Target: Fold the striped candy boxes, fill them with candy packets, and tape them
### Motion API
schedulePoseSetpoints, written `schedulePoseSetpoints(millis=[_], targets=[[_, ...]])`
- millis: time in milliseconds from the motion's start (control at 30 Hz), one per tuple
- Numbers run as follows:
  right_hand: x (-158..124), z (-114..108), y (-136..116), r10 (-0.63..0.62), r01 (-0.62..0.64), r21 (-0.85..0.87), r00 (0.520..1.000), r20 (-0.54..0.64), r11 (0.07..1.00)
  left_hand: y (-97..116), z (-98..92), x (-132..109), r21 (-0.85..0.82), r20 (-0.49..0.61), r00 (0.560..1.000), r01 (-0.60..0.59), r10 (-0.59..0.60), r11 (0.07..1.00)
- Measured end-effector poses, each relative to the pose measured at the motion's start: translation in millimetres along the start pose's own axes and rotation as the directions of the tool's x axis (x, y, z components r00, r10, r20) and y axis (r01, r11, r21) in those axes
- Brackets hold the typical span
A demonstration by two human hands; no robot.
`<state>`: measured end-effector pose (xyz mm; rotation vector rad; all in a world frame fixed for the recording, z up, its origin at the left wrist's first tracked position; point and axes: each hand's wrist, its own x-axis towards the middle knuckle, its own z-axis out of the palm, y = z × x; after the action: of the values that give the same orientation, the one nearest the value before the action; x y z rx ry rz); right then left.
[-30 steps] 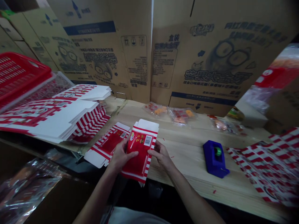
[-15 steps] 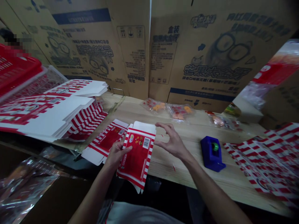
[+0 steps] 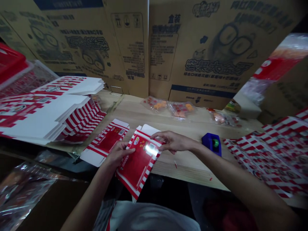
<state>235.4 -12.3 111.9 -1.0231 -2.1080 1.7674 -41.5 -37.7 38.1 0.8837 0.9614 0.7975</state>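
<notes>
**Item 1:** flat red-and-white striped carton blank [image 3: 137,166], printed side up, tilted across the edge of the wooden tabletop [image 3: 183,168], its lower end overhanging. Small print and a logo near the top are too small to read; glare washes out a barcode panel.

**Item 2:** left hand [image 3: 117,154], fingers curled against the blank's left edge, narrowly closed and holding it.

**Item 3:** right hand [image 3: 174,141], open with fingers extended, lying across the blank's upper end, fingertips at its white flap.

**Item 4:** second carton blank [image 3: 106,141], same print, flat on the tabletop just left of the held one, with a barcode and a white flap showing.

**Item 5:** stacked carton blanks [image 3: 45,118], at the far left, beside a red plastic basket [image 3: 9,61].

**Item 6:** loose heap of printed blanks [image 3: 269,157], at right, partly over the tabletop's edge.

**Item 7:** blue tape dispenser [image 3: 211,144] with a green core, just beyond the right forearm.

**Item 8:** three clear plastic packets [image 3: 181,109] of orange and red pieces, in a row along the back.

**Item 9:** upright corrugated cartons [image 3: 218,67] behind the tabletop, printed in large Chinese characters reading 芒果大金牙, with a bespectacled cartoon face, a blue band and handling symbols.
</notes>
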Motion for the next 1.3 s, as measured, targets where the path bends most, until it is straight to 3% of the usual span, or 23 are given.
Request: schedulePoseSetpoints(millis=[67, 100, 133, 167, 200, 233, 267, 367, 400, 467, 600, 767, 900, 967, 1067, 1133, 1233, 1300], targets=[[-6, 0, 3, -0.054, 0.055, 0.006, 0.993, -0.104, 0.998, 0, -0.9, -2, -0.014, -0.039, 0.999, -0.005, 0.004, 1.000], [-9, 1, 5, -0.103, 0.105, 0.001, 0.972, -0.212, 0.994, 0, -1.1, -3, -0.026, -0.069, 0.998, -0.012, 0.010, 1.000], [-11, 3, 9, -0.155, 0.162, -0.011, 0.921, -0.357, 0.987, 0, -1.1, -4, -0.041, -0.106, 0.994, -0.028, 0.023, 0.999], [-13, 6, 14, -0.194, 0.214, -0.020, 0.841, -0.506, 0.977, 0, -0.5, -4, -0.060, -0.146, 0.988, -0.052, 0.042, 0.997], [-12, 12, 20, -0.209, 0.257, -0.013, 0.755, -0.622, 0.966, -1, 0.8, -4, -0.082, -0.185, 0.981, -0.080, 0.064, 0.993], [-11, 19, 28, -0.196, 0.293, 0.026, 0.701, -0.686, 0.956, -2, 3.0, -3, -0.102, -0.221, 0.972, -0.108, 0.084, 0.989], [-7, 29, 36, -0.164, 0.322, 0.102, 0.699, -0.696, 0.941, -4, 6.1, -1, -0.120, -0.250, 0.963, -0.136, 0.102, 0.983], [8, 62, 58, -0.102, 0.351, 0.414, 0.852, -0.514, 0.840, -10, 18.8, 3, -0.163, -0.275, 0.953, -0.177, 0.127, 0.971], [13, 72, 63, -0.097, 0.350, 0.495, 0.880, -0.465, 0.795, -12, 23.0, 4, -0.171, -0.271, 0.953, -0.183, 0.132, 0.968], [20, 87, 67, -0.075, 0.353, 0.600, 0.896, -0.438, 0.718, -15, 28.7, 4, -0.175, -0.257, 0.957, -0.186, 0.137, 0.967], [25, 99, 70, 0.003, 0.356, 0.666, 0.881, -0.473, 0.656, -14, 29.2, 1, -0.189, -0.233, 0.966, -0.155, 0.109, 0.970], [26, 96, 76, 0.076, 0.434, 0.674, 0.807, -0.586, 0.598, -17, 24.3, 0, -0.186, -0.174, 0.973, -0.182, 0.150, 0.966], [22, 84, 74, 0.121, 0.484, 0.646, 0.738, -0.664, 0.590, -34, 27.5, -7, -0.037, -0.027, 0.992, -0.123, 0.123, 0.992], [20, 80, 74, 0.138, 0.482, 0.629, 0.717, -0.684, 0.610, -46, 33.3, -12, -0.018, -0.035, 0.992, -0.119, 0.118, 0.993], [18, 78, 78, 0.152, 0.467, 0.614, 0.704, -0.694, 0.637, -60, 43.6, -18, -0.057, -0.105, 0.982, -0.166, 0.160, 0.984], [16, 78, 82, 0.156, 0.467, 0.612, 0.700, -0.697, 0.638, -60, 48.4, -21, -0.060, -0.082, 0.986, -0.151, 0.146, 0.987], [10, 80, 89, 0.174, 0.461, 0.619, 0.697, -0.696, 0.636, -48, 51.0, -19, -0.003, -0.034, 0.987, -0.160, 0.159, 0.987], [6, 85, 93, 0.186, 0.425, 0.645, 0.726, -0.662, 0.635, -36, 51.2, -13, 0.038, -0.095, 0.964, -0.248, 0.250, 0.968]])
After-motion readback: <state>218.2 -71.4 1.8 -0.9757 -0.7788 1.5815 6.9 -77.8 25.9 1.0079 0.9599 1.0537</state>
